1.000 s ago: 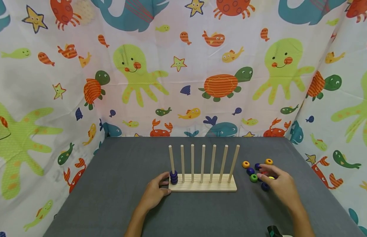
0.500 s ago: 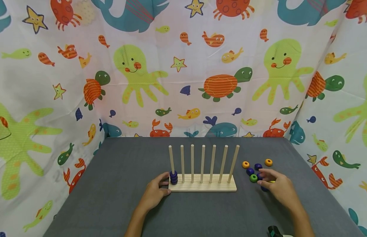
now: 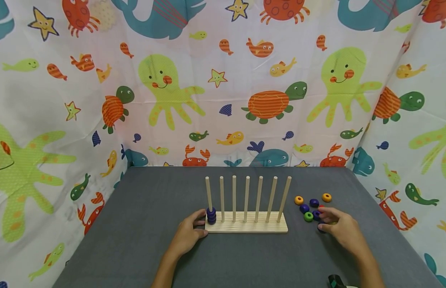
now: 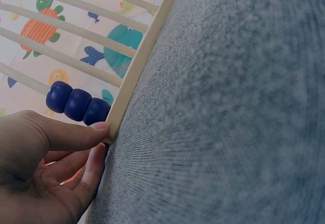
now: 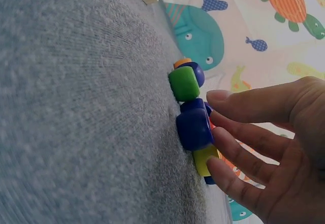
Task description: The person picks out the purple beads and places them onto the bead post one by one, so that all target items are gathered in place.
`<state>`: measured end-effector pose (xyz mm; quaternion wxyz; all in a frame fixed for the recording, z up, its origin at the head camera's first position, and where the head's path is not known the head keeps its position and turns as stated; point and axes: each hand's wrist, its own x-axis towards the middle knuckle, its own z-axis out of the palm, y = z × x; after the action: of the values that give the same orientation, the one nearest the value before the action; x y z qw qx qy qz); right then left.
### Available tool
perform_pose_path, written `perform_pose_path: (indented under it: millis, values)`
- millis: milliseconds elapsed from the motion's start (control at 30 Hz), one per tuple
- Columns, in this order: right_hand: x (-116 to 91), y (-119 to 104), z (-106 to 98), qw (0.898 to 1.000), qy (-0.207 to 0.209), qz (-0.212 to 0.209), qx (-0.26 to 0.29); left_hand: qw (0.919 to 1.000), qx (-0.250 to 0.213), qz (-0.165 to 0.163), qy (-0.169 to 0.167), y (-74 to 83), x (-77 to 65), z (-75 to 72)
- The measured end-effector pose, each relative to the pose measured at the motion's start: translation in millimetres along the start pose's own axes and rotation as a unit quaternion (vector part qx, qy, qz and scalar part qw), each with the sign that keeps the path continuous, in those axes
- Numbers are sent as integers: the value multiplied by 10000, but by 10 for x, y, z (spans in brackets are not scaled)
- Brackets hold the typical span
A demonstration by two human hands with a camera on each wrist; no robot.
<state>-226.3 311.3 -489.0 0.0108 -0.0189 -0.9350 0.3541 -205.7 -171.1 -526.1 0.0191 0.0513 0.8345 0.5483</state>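
Note:
A wooden peg rack (image 3: 248, 227) with several upright pegs stands on the grey table. Three dark blue beads (image 3: 211, 216) are stacked on its leftmost peg. My left hand (image 3: 187, 237) pinches the left end of the base between thumb and fingers, seen close in the left wrist view. At the loose beads on the right, my right hand (image 3: 345, 233) hovers with fingers loosely bent and thumb apart. Its fingertips are close to a blue bead (image 5: 195, 129) and a yellow bead (image 5: 204, 159); whether they touch is unclear. The hand partly hides these beads in the head view.
Further loose beads lie right of the rack: an orange bead (image 3: 299, 200), another orange bead (image 3: 326, 197), a green bead (image 3: 308, 216) and several blue ones. A red bead (image 3: 321, 207) is partly hidden. A sea-animal curtain (image 3: 223, 92) surrounds the table. A dark object (image 3: 335, 281) shows near the right forearm.
My right hand has shifted slightly toward the near side over the beads, uncovering more of the far blue ones. My left hand and the rack stay in place.

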Motion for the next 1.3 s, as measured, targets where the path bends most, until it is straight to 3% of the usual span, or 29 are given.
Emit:
perform_pose_path:
  millis: [533, 833, 1067, 1300]
  values:
    - [38, 52, -36, 9977, -572, 322, -194, 10000, 23, 0, 17, -5, -8, 2]
    - [17, 40, -31, 9961, -694, 500, -208, 10000, 33, -9, 3, -2, -9, 0]
    - [-7, 46, -45, 9965, -720, 356, -228, 10000, 27, 2, -24, 0, -16, 0]
    - [2, -16, -67, 9988, -417, 85, -239, 10000, -4, 5, -19, 10, -16, -6]
